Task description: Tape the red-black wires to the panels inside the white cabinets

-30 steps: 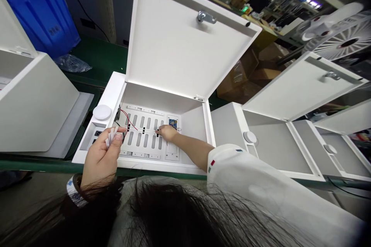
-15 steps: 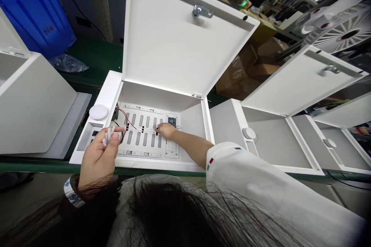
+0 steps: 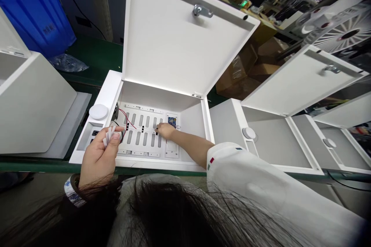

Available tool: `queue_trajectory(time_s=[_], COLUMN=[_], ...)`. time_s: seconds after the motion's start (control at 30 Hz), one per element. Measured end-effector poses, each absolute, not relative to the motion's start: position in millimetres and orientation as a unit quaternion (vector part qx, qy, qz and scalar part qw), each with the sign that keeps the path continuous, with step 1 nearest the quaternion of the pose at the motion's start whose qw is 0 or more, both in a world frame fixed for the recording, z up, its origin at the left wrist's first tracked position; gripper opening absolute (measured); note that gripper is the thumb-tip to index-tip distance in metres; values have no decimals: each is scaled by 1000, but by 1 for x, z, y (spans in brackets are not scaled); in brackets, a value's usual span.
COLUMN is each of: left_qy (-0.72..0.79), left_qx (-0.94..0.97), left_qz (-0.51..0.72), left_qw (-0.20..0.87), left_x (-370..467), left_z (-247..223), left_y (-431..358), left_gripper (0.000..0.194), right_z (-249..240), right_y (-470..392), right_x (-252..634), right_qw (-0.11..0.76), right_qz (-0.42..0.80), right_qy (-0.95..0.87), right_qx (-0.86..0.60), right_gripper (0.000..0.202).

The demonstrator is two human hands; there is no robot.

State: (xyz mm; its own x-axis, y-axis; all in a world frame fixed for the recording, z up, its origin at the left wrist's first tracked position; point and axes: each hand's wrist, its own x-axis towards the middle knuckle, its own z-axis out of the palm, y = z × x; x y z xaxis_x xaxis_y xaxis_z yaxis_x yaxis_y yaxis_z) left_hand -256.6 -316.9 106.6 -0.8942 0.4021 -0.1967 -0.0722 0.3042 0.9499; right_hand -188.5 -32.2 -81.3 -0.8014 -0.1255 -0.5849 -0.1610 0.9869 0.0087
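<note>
Several small white strips (image 3: 108,136) are pinched between the thumb and fingers of my left hand (image 3: 101,152), at the front left corner of an open white metal box (image 3: 191,123). Inside the box, my right hand (image 3: 165,130) reaches down to the slotted white bottom panel (image 3: 142,150). Its fingertips are together at the right-hand set of black pieces on the panel; whatever they grip is hidden. More black pieces (image 3: 142,129) sit along the panel's middle. A blue circuit board (image 3: 172,121) lies just beyond my right hand. Red wires (image 3: 125,114) run at the box's left end.
The raised lid (image 3: 179,34) with a metal lock (image 3: 202,11) stands behind the box. Other open white boxes (image 3: 228,117) stand to the right, and one (image 3: 37,104) to the left. A blue bin (image 3: 34,11) and a fan (image 3: 344,32) are farther back.
Almost nothing differs. My right hand stays at the same spot on the panel with a very slight shift of the fingers, and my left hand still holds the white strips.
</note>
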Motion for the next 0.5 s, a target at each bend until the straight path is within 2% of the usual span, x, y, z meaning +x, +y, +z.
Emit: queue_trajectory(time_s=[0.3, 0.5], left_qy=[747, 731], left_qx=[74, 72], left_qz=[615, 635], left_qw=[241, 238], left_x=[-256, -256], left_z=[107, 106], left_y=[-315, -316], left_gripper=[43, 40], right_z=[-82, -64], right_y=[-46, -44], right_x=[-193, -197], right_qw=[280, 363], right_qz=[6, -19], right_qy=[958, 930], right_qx=[-60, 58], right_gripper=[33, 35])
